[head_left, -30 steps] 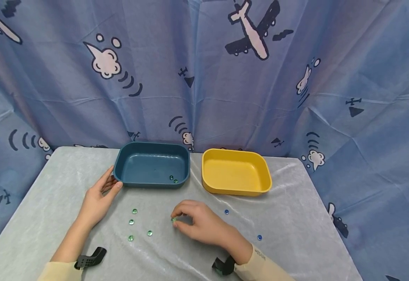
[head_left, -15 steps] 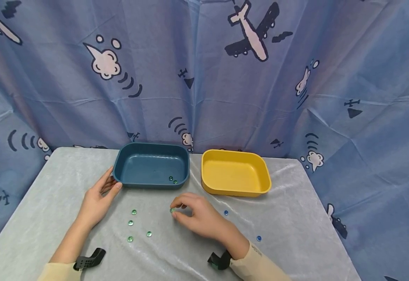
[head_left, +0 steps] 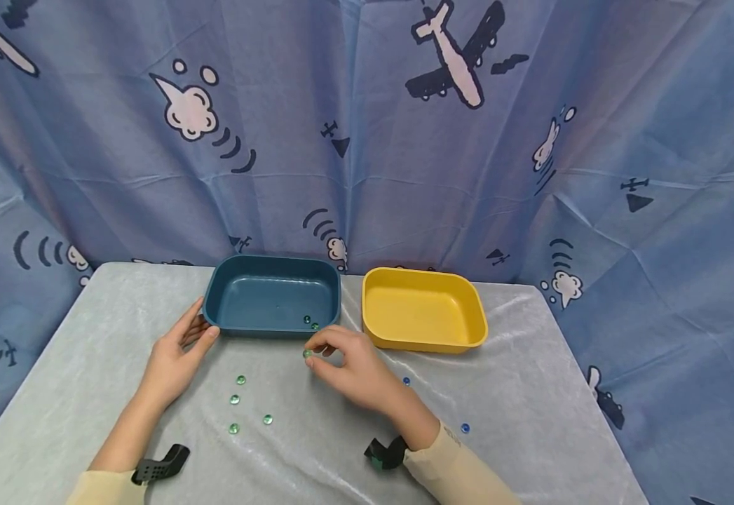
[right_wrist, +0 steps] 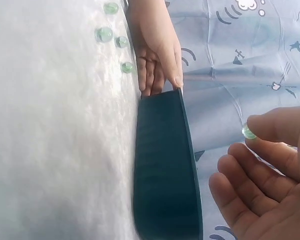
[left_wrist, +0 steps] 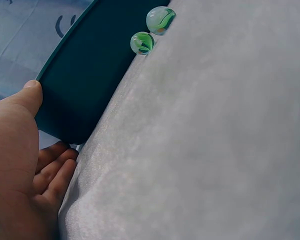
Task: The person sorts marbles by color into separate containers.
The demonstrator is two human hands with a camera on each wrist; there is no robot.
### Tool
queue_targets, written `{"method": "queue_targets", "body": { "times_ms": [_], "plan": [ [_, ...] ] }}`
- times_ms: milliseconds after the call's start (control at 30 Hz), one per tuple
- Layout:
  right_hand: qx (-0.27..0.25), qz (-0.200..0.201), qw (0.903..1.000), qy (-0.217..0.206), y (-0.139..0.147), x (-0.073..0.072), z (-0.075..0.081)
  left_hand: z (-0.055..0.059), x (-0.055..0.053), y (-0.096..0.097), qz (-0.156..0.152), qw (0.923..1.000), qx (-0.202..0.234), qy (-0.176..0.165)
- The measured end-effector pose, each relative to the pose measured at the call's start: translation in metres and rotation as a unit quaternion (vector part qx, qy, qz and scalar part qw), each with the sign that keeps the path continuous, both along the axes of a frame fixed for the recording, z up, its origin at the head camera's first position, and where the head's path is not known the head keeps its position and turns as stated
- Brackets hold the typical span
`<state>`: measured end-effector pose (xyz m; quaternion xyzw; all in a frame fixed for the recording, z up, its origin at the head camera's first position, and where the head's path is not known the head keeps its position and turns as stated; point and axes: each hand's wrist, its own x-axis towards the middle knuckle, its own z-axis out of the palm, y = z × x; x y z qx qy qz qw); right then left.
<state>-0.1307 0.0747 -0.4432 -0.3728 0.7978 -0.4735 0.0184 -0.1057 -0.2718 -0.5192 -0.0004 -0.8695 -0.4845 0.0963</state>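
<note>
My right hand [head_left: 357,368] pinches a clear green marble [head_left: 307,354] between thumb and index finger, just in front of the dark teal bin [head_left: 266,333]. The right wrist view shows this marble [right_wrist: 249,131] at the fingertips, the other fingers loosely bent below. At the bin's left end, my left hand [head_left: 174,365] rests with its thumb on the rim corner and its fairly straight fingers along the end wall. Two green marbles [head_left: 307,319] lie inside the bin at its front right. Several more green marbles [head_left: 235,400] lie on the cloth between the hands.
A yellow bin [head_left: 426,346] stands right of the teal one, a narrow gap between them. Two blue marbles [head_left: 465,428] lie on the grey cloth [head_left: 531,393] at the right. Behind the table hangs a blue patterned curtain [head_left: 278,140].
My right hand has moved away from me toward the teal bin's front wall, carrying the pinched green marble. The left hand stays at the bin's left end.
</note>
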Motion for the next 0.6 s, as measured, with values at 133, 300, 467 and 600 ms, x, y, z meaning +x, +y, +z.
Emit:
{"method": "queue_targets", "body": {
  "times_ms": [133, 300, 467, 600],
  "plan": [
    [-0.008, -0.013, 0.9999, -0.007, -0.002, -0.007, 0.001, 0.000, -0.001, 0.000, 0.001, 1.0000, -0.003, 0.001],
    [-0.014, -0.036, 0.9991, -0.019, -0.005, -0.017, 0.001, 0.000, -0.002, -0.001, 0.001, 1.0000, -0.006, 0.002],
    [-0.018, -0.056, 0.9981, -0.022, -0.008, -0.028, 0.002, 0.000, -0.001, -0.002, 0.001, 0.9999, -0.012, 0.004],
    [-0.020, -0.077, 0.9962, -0.036, -0.011, -0.039, 0.004, 0.000, 0.000, -0.001, 0.000, 1.0000, -0.006, 0.004]
  ]
}}
